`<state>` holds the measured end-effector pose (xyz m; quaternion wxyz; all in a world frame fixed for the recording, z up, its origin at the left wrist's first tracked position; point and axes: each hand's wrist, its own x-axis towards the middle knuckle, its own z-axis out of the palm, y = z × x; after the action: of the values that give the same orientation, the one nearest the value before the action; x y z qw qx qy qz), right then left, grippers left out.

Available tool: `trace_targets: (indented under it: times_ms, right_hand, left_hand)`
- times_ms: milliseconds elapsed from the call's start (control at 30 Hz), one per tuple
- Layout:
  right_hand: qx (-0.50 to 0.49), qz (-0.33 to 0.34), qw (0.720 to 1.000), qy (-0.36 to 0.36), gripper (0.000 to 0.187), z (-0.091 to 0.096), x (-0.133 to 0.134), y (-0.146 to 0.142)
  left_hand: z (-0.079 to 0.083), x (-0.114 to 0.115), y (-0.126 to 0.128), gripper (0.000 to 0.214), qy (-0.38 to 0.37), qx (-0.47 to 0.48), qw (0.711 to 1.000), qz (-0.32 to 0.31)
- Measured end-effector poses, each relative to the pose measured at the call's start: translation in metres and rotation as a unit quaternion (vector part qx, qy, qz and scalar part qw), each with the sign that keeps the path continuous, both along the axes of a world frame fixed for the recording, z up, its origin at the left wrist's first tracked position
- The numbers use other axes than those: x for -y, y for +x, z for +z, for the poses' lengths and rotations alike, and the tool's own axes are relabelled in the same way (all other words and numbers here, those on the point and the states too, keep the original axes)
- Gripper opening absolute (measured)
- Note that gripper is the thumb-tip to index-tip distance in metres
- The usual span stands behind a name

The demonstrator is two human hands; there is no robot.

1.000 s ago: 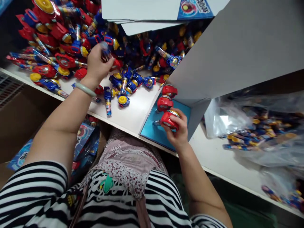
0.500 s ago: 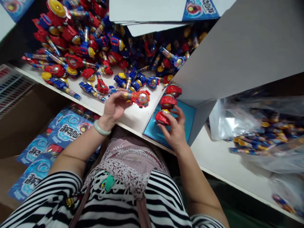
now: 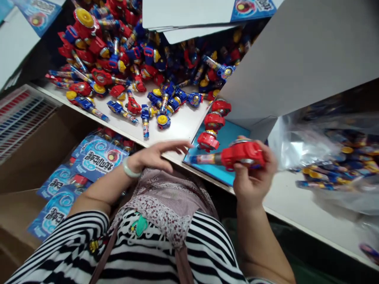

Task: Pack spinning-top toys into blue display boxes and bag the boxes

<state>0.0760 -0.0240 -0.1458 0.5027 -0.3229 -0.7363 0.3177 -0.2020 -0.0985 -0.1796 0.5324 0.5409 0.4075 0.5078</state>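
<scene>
Across a white table point(image 3: 185, 122), red, blue and yellow toys point(image 3: 102, 77) lie heaped beside a blue-floored box point(image 3: 233, 132), over whose front part the right hand point(image 3: 256, 179) has its fingers wrapped round a glossy red toy point(image 3: 242, 154), slightly blurred, with a chunky body, a silvery rim and a blue-tipped tube banded by a print too smeared to read. Near the tube's tip, the left hand point(image 3: 158, 154) holds its fingers loosely spread; below the table, blue swirl-patterned cards point(image 3: 102, 157) carry bold black characters, their smaller lettering illegible.
</scene>
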Motion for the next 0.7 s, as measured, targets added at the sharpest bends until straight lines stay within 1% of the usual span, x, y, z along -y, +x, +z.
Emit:
trace_targets:
  times_ms: [33,67,100,133,167,200,233,300,367,400,467,533,567,633,700]
  right_hand:
    - [0.010,-0.006,1.000,0.028,0.061,-0.003,-0.001,0.007]
    - [0.034,-0.002,0.998,0.058,0.063,-0.006,-0.001,0.011]
    - [0.066,0.011,0.994,0.085,0.065,-0.009,-0.002,0.013]
    - [0.101,0.030,0.989,0.108,0.065,-0.012,-0.002,0.014]
    - [0.130,0.048,0.982,0.129,0.065,-0.015,-0.001,0.013]
    - [0.151,0.062,0.976,0.146,0.065,-0.016,0.000,0.011]
    - [0.165,0.072,0.971,0.157,0.067,-0.017,0.001,0.009]
    - [0.196,0.089,0.964,0.157,0.071,-0.016,0.003,0.004]
    - [0.230,0.109,0.957,0.140,0.071,-0.016,0.005,0.000]
    - [0.244,0.119,0.954,0.129,0.070,-0.018,0.007,-0.002]
    - [0.256,0.132,0.951,0.109,0.068,-0.024,0.010,-0.007]
    - [0.256,0.135,0.952,0.097,0.066,-0.028,0.014,-0.011]
    - [0.259,0.127,0.952,0.098,0.065,-0.027,0.015,-0.012]
    - [0.276,0.096,0.950,0.112,0.064,-0.017,0.014,-0.012]
    - [0.279,0.063,0.950,0.123,0.067,0.002,0.009,-0.013]
  left_hand:
    - [-0.003,-0.001,-0.019,0.054,0.005,-0.056,0.993,0.104]
    - [-0.009,-0.003,-0.036,0.042,0.007,-0.117,0.968,0.224]
    - [-0.016,-0.007,-0.051,0.035,0.005,-0.181,0.927,0.329]
    - [-0.025,-0.010,-0.064,0.034,-0.002,-0.238,0.885,0.400]
    - [-0.035,-0.013,-0.073,0.040,-0.013,-0.284,0.856,0.432]
    - [-0.045,-0.015,-0.079,0.047,-0.026,-0.315,0.842,0.437]
    - [-0.055,-0.017,-0.083,0.054,-0.038,-0.328,0.841,0.430]
    - [-0.069,-0.017,-0.086,0.057,-0.049,-0.311,0.851,0.421]
    - [-0.074,-0.014,-0.083,0.053,-0.051,-0.276,0.858,0.429]
    - [-0.074,-0.012,-0.081,0.051,-0.046,-0.254,0.861,0.438]
    - [-0.070,-0.006,-0.073,0.052,-0.012,-0.205,0.869,0.450]
    - [-0.062,0.000,-0.060,0.056,0.042,-0.159,0.886,0.434]
    - [-0.058,0.003,-0.052,0.057,0.063,-0.143,0.895,0.418]
    - [-0.051,0.006,-0.033,0.054,0.084,-0.126,0.916,0.372]
    - [-0.044,0.003,-0.011,0.047,0.114,-0.121,0.927,0.335]
